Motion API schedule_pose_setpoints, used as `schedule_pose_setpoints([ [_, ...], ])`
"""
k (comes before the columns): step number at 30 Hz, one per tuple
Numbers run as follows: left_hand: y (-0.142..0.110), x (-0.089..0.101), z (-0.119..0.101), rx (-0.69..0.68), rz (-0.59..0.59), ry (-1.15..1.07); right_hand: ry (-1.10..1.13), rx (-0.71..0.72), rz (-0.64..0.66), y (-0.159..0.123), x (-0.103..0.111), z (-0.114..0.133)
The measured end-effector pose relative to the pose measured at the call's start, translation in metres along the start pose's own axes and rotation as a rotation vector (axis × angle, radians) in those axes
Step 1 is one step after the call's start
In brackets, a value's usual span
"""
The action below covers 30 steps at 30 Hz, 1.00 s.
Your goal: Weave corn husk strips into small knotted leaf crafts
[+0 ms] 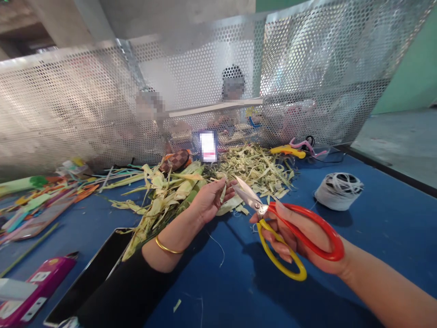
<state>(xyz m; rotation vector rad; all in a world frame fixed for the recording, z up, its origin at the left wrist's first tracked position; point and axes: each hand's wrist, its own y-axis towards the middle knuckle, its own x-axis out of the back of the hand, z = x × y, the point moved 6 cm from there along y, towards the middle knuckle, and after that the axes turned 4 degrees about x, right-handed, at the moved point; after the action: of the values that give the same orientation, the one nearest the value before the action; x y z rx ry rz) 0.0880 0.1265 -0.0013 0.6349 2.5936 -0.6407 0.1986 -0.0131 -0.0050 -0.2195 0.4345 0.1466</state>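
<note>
In the head view my right hand [287, 232] grips a pair of scissors [251, 196] with one red and one yellow handle. Its blades point up and left, toward my other hand, and look slightly parted. My left hand [210, 198], a gold bangle at the wrist, pinches a small strip of pale husk [223, 191] close to the blade tips. Behind both hands lies a heap of cut husk pieces [259, 166]. Longer dried corn husks [160, 196] are piled beside and under my left forearm.
A spool of white thread [338, 191] stands at the right on the blue table [382, 218]. At the back sit a yellow glue gun [288, 151], a lit phone [208, 146] and a checkered pouch [175, 160]. A magenta box [43, 284] and a dark tray [92, 273] lie front left. Perforated metal sheeting [205, 68] closes the far side.
</note>
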Motion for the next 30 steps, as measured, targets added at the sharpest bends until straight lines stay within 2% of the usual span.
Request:
schedule_pose_setpoints([
  [6,-0.001,-0.003,0.007,0.016,-0.003,0.015,-0.107,0.058,-0.058,0.001,0.002,-0.002],
  [12,-0.001,-0.004,0.01,0.008,-0.005,0.05,-0.176,0.049,-0.061,0.001,0.001,-0.003],
  [20,-0.004,-0.008,0.015,0.005,0.054,0.06,-0.174,0.07,-0.083,0.003,0.002,-0.004],
  [30,-0.002,-0.007,0.018,0.025,0.058,0.082,-0.147,0.008,-0.125,0.004,0.001,-0.01],
])
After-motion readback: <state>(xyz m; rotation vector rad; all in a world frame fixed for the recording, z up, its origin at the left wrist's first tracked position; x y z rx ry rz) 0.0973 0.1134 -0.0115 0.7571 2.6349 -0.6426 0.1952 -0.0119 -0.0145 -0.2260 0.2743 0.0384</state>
